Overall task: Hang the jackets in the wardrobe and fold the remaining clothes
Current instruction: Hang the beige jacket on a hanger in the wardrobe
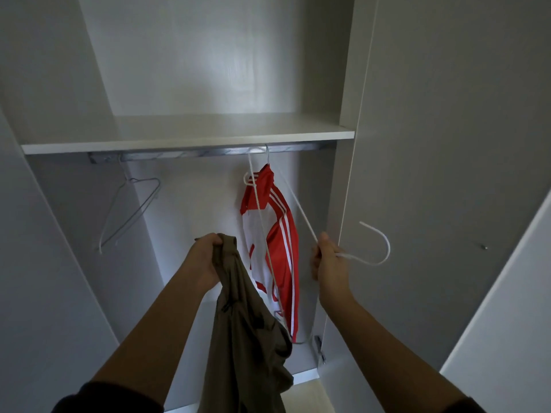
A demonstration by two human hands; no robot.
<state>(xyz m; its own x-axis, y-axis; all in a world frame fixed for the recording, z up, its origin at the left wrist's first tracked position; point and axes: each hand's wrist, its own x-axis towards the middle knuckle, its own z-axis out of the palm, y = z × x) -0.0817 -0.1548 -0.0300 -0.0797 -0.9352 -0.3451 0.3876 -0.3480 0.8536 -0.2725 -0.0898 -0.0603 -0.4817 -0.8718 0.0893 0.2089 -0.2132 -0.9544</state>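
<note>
- Olive-brown woven cloth, soft and crumpled: one olive-brown garment (247, 338) is bunched at its top in the left hand (208, 254), whose fingers are curled tight round the fabric. The rest hangs limp down past the forearm, in front of the wardrobe opening. What kind of garment it is can't be made out from the folds.
- A thin white hanger (388, 248), coated wire by the look of it, is pinched at its neck by the right hand (328, 263). It's held sideways, with the rounded hook pointing right toward the door (447, 174) and the triangle part stretched out left, across the front of the hanging jacket.
- The wardrobe (208, 70) is made of smooth, matte, pale grey-white panels, all flat and square-edged. One shelf (190, 141) is fitted across it, and a shiny metal rail (185, 155) is mounted just under that.
- On the rail, two things are hung. One is a bare grey wire hanger (145, 201) on the left, tilted. The other is a red and white jacket (278, 222) toward the right, slick sporty fabric with three white stripes down the sleeve, carried on its own hanger.
- Hangers counted: three in all, one in the hand and two on the rail. Garments: two, one hung and one held.
- A small metal knob (485, 247) is seen on the open door, and a hinge (319, 345) is fixed low on the side panel.
- Dark sleeves are pushed up on both arms.
</note>
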